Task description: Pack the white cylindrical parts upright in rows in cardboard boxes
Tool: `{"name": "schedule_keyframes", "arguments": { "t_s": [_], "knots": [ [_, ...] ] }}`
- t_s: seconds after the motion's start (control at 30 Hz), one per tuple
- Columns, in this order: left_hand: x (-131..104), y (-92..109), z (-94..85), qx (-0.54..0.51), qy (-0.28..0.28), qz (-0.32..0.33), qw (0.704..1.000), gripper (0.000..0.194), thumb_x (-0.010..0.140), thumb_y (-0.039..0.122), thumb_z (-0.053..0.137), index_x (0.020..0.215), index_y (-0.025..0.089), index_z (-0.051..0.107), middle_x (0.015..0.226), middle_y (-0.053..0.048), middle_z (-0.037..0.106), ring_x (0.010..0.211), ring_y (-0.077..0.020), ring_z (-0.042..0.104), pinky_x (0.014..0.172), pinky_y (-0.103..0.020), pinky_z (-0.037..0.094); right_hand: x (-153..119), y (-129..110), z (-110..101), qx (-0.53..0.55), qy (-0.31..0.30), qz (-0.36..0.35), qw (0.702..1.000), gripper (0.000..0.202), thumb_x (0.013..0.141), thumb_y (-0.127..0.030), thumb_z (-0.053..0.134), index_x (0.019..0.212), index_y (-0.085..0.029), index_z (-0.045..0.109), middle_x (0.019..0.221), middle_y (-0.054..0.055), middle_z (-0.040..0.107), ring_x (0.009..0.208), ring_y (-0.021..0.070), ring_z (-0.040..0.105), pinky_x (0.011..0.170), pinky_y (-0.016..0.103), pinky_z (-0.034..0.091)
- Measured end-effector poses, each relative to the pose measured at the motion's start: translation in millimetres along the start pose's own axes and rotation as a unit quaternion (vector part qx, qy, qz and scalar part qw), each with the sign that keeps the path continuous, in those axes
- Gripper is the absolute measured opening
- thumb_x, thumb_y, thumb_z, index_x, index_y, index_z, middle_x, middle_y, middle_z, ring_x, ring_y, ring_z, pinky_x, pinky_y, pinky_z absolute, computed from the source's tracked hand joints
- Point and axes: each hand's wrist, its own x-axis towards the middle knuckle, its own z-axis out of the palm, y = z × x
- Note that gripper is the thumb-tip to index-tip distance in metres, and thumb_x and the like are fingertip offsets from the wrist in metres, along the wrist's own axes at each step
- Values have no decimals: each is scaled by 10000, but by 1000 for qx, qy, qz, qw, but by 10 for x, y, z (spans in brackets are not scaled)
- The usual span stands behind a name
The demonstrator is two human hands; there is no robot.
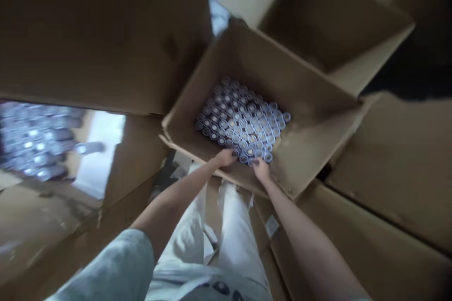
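Note:
A deep cardboard box [318, 150] stands open before me. Tightly packed rows of small cylindrical containers [243, 120] with round, shiny tops cover part of its floor. Along the near edge of these rows, my left hand [228, 157] reaches in with its fingers curled on a container at the front. A short way to the right, my right hand [261, 169] pinches another container at the near right corner of the group. Blur hides the exact fingertip contact and what the containers hold.
To the left, an open box [102, 150] holds more cylindrical containers, one lying on a white flap. A large cardboard panel [99, 33] rises at upper left. Another open box [332, 14] adjoins at the back, and closed cartons [395, 164] stand at the right.

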Motion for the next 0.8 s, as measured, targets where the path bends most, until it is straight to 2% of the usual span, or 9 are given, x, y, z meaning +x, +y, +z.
{"name": "schedule_keyframes", "arguments": {
  "t_s": [0.1,0.17,0.23,0.3,0.43,0.53,0.6,0.7,0.8],
  "knots": [
    [-763,132,-470,-60,98,-6,993,256,797,220,569,1028,142,645,1036,-67,691,945,-172,640,831,-237,486,-235,-625,-228,7,5,-110,994,139,705,-263,478,760,-184,578,755,81,666,751,233,633,736,383,508],
    [-1245,85,-698,-141,188,-7,972,232,798,189,540,1003,146,639,1023,-62,687,929,-160,638,820,-241,492,-341,-1130,-246,45,-12,-200,979,185,736,-309,459,813,-190,579,785,86,667,757,234,636,732,389,517],
    [-1705,-65,-844,-257,299,2,919,221,804,181,497,980,164,630,1002,-61,678,899,-160,636,800,-265,502,-459,-1722,-150,73,-54,-289,953,207,777,-340,447,872,-212,580,835,86,663,777,236,636,732,397,524],
    [-2139,-302,-920,-360,409,3,839,206,806,209,479,953,188,621,968,-61,665,860,-169,631,780,-292,506,-613,-2371,45,75,-108,-367,921,205,806,-345,445,915,-237,580,875,84,654,792,236,635,711,394,531],
    [-2890,-970,-950,-446,576,-63,682,170,808,287,490,903,213,610,943,-49,644,882,-184,611,829,-332,488,-916,-3641,669,48,-214,-472,854,223,827,-320,445,969,-223,586,929,94,642,827,222,632,693,359,535],
    [-3286,-1556,-913,-495,641,-127,572,199,809,334,490,907,198,598,929,-50,638,885,-191,607,822,-342,488,-992,-4460,1283,-13,-256,-521,814,262,824,-296,452,1022,-183,582,1016,117,622,894,217,616,731,349,527],
    [-3462,-1931,-874,-521,664,-161,512,214,801,352,494,900,191,595,923,-52,636,900,-196,604,819,-340,489,-965,-4930,1724,-79,-257,-546,794,304,805,-262,475,1075,-158,569,1094,135,594,967,224,589,787,362,511],
    [-3624,-2398,-825,-550,673,-203,451,215,777,356,517,888,189,596,911,-49,636,882,-196,605,804,-335,493,-864,-5523,2354,-184,-238,-580,757,395,785,-224,523,1170,-133,532,1197,153,549,1118,238,514,939,402,430],
    [-3703,-2736,-820,-571,665,-234,422,220,766,350,531,902,188,590,893,-46,635,821,-189,606,739,-325,504,-731,-5966,2881,-290,-219,-598,714,510,778,-214,587,1269,-132,478,1345,172,442,1258,269,385,1024,449,341]
  ]
}}
